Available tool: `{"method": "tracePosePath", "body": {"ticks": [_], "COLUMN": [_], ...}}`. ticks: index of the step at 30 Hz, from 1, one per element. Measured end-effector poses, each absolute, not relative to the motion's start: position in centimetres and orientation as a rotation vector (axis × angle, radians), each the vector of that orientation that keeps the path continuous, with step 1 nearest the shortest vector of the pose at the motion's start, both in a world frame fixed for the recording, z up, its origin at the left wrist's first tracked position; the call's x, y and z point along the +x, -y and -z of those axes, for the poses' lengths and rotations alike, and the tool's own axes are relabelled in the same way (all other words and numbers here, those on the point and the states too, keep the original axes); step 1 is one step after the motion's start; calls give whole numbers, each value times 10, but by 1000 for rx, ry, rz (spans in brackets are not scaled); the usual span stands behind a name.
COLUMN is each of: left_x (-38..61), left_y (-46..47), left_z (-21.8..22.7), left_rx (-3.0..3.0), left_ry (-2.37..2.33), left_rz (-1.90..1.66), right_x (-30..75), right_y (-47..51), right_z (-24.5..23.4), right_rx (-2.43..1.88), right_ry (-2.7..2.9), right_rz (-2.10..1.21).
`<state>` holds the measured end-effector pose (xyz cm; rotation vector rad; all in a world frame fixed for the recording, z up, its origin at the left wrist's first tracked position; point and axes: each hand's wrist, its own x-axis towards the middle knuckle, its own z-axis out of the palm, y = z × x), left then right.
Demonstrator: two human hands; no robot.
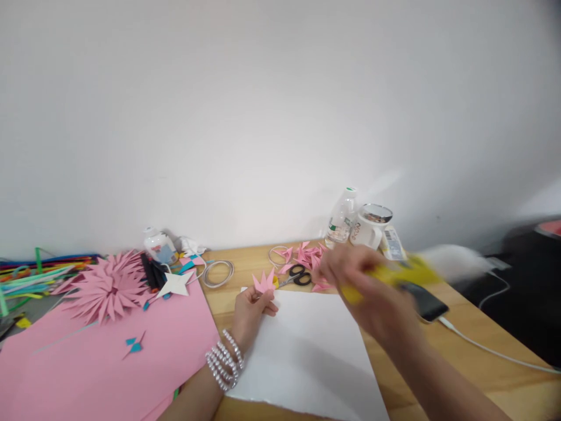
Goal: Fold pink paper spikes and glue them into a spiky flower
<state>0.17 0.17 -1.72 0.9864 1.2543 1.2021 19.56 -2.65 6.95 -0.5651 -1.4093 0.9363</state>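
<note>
My left hand (256,303), with strands of pearl-like beads on its wrist, pinches a pink folded paper piece (263,283) with several sharp points. It is over the upper left edge of a white sheet (307,351). My right hand (368,292) is raised to the right of the sheet and smeared by motion. Its fingers are closed round a long yellow object (407,272), too blurred to tell its kind. Just beyond the sheet lie black-handled scissors (300,275) and several pink folded paper pieces (308,255).
A pink spiky paper flower (109,289) rests on pink paper (175,351) at left, beside a white paper star (174,284). Colored pipe cleaners (39,280) lie far left. A bottle (342,219), a mug (367,232) and a phone (424,302) with a cable stand or lie at right.
</note>
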Motion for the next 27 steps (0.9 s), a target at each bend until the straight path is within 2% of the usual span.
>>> {"method": "tracePosePath", "body": {"ticks": [4,7,11,21,27], "left_x": [2,1,1,-4,-7], "left_y": [-2,-2,0,-3,-7], "left_z": [20,21,18,15,14], "left_rx": [987,1005,1033,940,795], "left_ry": [-1267,-1259,-1227,-1231,-1226], "left_rz": [-1213,-1211,-1196,-1281,-1381], "right_x": [213,232,236,199,174], "right_y": [-68,-109,-134,-121,-80], "right_z": [-29,13,33,12,-8], "right_rx": [-1080,-1370,-1470,-1406,-1426], "right_ry": [1554,1833,2025,2010,1739], "right_rz": [-499,-313,-372,-679,-692]}}
